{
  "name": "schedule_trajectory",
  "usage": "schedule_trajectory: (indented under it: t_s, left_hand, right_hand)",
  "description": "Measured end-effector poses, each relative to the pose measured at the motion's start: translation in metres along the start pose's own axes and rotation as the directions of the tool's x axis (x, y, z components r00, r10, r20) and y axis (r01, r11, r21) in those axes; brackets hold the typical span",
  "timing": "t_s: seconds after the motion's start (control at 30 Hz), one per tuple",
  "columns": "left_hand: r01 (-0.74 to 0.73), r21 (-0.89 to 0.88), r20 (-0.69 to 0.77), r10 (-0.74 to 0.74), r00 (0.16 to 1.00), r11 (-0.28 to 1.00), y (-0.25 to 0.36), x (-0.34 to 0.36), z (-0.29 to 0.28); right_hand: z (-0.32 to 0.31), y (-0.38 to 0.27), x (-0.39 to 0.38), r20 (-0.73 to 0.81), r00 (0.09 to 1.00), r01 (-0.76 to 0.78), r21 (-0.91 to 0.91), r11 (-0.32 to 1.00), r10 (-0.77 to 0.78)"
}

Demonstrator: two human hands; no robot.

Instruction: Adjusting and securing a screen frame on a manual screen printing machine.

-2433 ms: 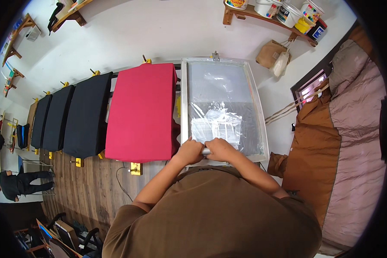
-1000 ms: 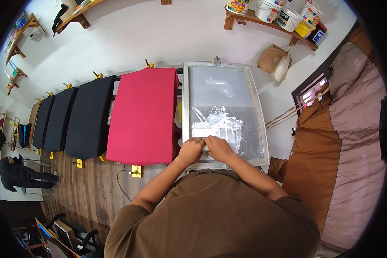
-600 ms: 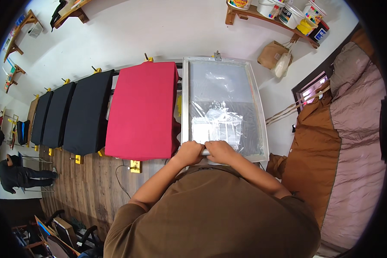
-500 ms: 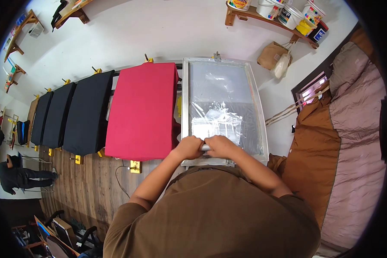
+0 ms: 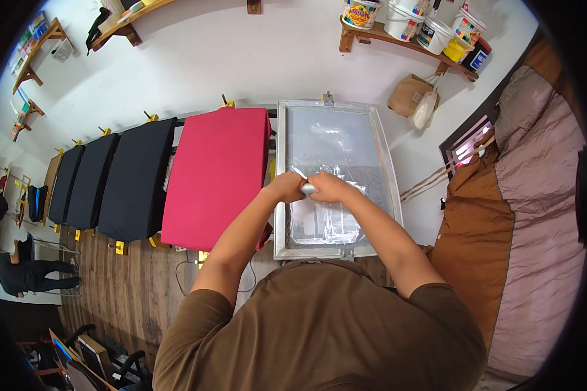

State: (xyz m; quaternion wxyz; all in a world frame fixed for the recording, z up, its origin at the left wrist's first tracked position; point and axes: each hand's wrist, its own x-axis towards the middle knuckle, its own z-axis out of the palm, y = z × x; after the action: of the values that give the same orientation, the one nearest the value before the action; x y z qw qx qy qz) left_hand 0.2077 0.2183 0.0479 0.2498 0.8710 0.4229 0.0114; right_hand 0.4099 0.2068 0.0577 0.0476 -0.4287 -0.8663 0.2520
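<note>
My left hand [image 5: 286, 188] and my right hand [image 5: 329, 187] are closed side by side on the pale grip of a squeegee [image 5: 308, 189]. Its blade is mostly hidden under my hands. Both rest over the middle of a screen-printing frame [image 5: 280, 225] with a pale metal border and a grey mesh. White ink [image 5: 324, 227] lies streaked on the mesh between my hands and the near edge. Left of the frame, a red T-shirt [image 5: 216, 176] is stretched flat over a board.
Several black shirts [image 5: 135, 176] on boards line up further left, with yellow clamps [image 5: 119, 247] at their ends. Tubs of ink [image 5: 403, 23] stand on a wall shelf [image 5: 407, 43]. Brown and pink fabric [image 5: 479, 260] hangs at the right. Another person [image 5: 36, 270] stands far left.
Both hands have moved away from my body with the squeegee, from the frame's near end to its middle. Streaked ink on the near part of the mesh is now uncovered.
</note>
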Motion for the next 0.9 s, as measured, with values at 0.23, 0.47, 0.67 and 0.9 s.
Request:
schedule_trajectory:
  t_s: [0.23, 0.47, 0.67, 0.9]
  left_hand:
    - [-0.001, 0.012, -0.101, 0.002, 0.995, 1.0, 0.001, -0.001, 0.008]
    - [-0.085, 0.041, -0.118, 0.089, 0.989, 0.996, 0.004, -0.014, 0.021]
    - [-0.077, 0.029, -0.096, 0.08, 0.992, 0.997, 0.019, -0.039, 0.031]
    - [-0.065, 0.019, -0.109, 0.067, 0.992, 0.998, 0.044, -0.073, 0.049]
  right_hand:
    - [0.012, 0.005, 0.0, -0.046, 0.999, 0.01, 0.032, 0.999, -0.009]
    - [0.019, -0.01, -0.011, -0.069, 0.997, -0.031, -0.049, 0.998, 0.028]
    - [0.025, -0.028, -0.033, -0.048, 0.998, -0.027, 0.007, 1.0, 0.027]
    - [0.045, -0.046, -0.065, -0.027, 0.999, -0.039, -0.007, 0.999, 0.038]
